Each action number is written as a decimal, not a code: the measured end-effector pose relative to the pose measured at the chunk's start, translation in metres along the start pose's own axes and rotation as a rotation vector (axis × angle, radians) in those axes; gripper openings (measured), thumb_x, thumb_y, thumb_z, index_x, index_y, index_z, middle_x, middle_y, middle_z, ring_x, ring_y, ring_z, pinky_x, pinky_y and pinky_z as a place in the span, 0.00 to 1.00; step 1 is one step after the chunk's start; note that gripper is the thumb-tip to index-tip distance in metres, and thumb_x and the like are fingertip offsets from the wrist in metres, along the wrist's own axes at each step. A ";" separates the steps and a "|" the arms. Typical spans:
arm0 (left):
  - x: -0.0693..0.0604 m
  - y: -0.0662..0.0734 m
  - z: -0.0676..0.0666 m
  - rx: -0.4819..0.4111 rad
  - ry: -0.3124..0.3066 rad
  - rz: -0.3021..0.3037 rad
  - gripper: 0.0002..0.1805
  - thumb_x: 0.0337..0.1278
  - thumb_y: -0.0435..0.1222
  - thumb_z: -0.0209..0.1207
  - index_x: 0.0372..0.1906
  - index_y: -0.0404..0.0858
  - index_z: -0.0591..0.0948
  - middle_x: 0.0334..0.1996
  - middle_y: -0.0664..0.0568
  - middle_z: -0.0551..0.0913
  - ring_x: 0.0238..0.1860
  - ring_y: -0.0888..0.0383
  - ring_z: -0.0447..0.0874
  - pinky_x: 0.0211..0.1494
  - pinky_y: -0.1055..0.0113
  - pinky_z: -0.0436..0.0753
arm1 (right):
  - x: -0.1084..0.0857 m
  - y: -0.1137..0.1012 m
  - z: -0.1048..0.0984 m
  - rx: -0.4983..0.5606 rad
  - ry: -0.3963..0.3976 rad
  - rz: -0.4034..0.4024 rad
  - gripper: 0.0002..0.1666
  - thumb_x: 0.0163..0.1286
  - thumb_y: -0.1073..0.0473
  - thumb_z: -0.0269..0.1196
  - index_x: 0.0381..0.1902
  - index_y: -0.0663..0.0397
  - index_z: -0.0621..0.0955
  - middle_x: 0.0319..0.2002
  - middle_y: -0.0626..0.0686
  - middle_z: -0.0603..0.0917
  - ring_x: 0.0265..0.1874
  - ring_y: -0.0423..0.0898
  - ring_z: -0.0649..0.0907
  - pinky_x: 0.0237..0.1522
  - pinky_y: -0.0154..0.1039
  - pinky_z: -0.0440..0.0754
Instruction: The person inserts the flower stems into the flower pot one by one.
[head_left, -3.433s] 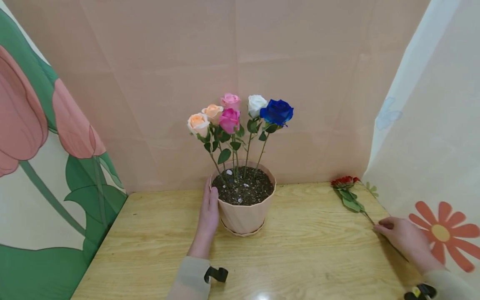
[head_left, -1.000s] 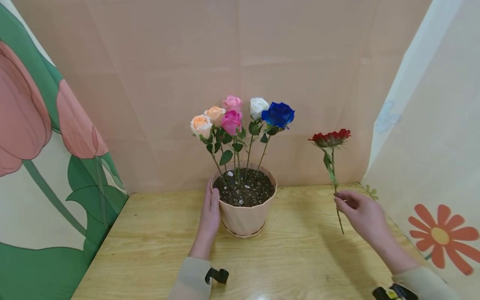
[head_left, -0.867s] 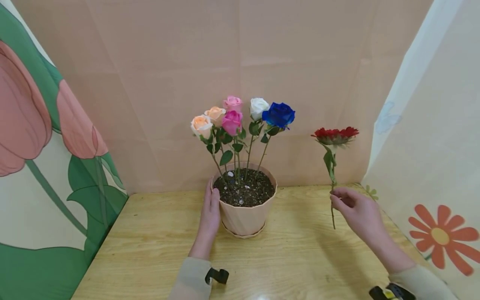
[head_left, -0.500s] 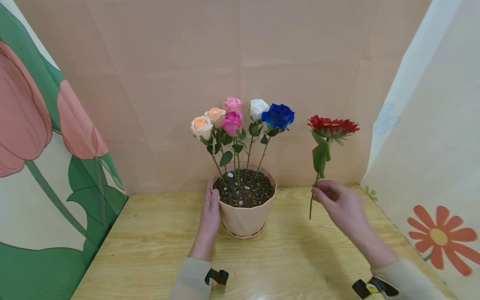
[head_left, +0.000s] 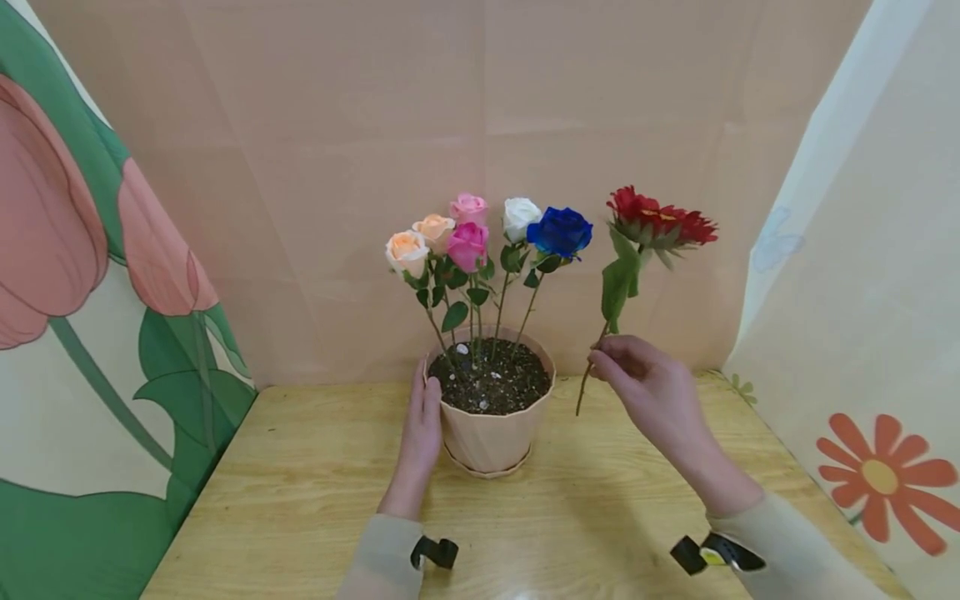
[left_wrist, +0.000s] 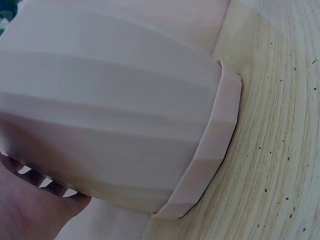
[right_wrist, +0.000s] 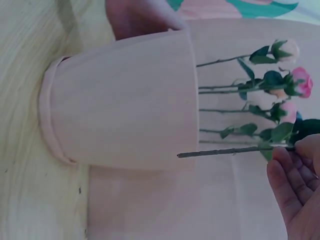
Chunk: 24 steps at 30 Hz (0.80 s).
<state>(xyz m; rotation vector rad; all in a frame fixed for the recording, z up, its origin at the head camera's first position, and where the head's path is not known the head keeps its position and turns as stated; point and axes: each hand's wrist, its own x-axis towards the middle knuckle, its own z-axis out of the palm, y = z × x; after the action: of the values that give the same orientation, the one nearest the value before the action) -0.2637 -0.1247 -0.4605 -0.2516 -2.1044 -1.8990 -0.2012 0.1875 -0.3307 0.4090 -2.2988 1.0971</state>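
Observation:
My left hand (head_left: 422, 425) rests against the left side of a pale pink flowerpot (head_left: 491, 437), fingers straight along its wall. The pot stands on a matching saucer and holds dark soil (head_left: 491, 383). Several roses rise from the soil: two peach, two pink, a white rose (head_left: 521, 218) and a blue rose (head_left: 559, 232). To the right of the pot, my right hand (head_left: 660, 396) pinches the stem of a red flower (head_left: 660, 218) between thumb and fingers. That flower leans right, its bare stem end (right_wrist: 210, 152) hanging in the air near the pot rim.
The pot stands on a light wooden table (head_left: 300, 492). Behind it hangs a plain pinkish cloth (head_left: 337, 167). Printed sheets with a tulip pattern (head_left: 165, 242) and an orange daisy pattern (head_left: 879, 477) flank the table.
The right hand has picked up the red flower from the table's right side, then raised and carried it left toward the pot. The left hand has stayed on the pot.

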 end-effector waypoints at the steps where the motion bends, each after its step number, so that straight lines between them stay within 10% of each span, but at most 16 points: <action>1: 0.000 0.000 0.000 0.001 -0.001 0.003 0.34 0.94 0.54 0.36 0.93 0.52 0.49 0.91 0.48 0.48 0.88 0.41 0.46 0.88 0.37 0.49 | 0.002 -0.003 0.002 0.002 0.002 -0.001 0.12 0.84 0.51 0.68 0.52 0.52 0.91 0.41 0.48 0.94 0.39 0.44 0.94 0.41 0.22 0.84; 24: 0.001 -0.005 -0.001 -0.012 0.002 -0.030 0.35 0.93 0.57 0.38 0.92 0.55 0.50 0.91 0.50 0.48 0.88 0.42 0.47 0.88 0.38 0.49 | 0.048 -0.037 0.058 0.073 -0.014 -0.114 0.11 0.81 0.59 0.71 0.53 0.60 0.91 0.43 0.53 0.94 0.40 0.48 0.94 0.42 0.33 0.90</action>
<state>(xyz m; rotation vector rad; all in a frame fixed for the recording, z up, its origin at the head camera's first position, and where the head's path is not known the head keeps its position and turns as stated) -0.2663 -0.1260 -0.4648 -0.2217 -2.1073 -1.9287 -0.2418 0.1173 -0.3090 0.5714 -2.2228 1.1271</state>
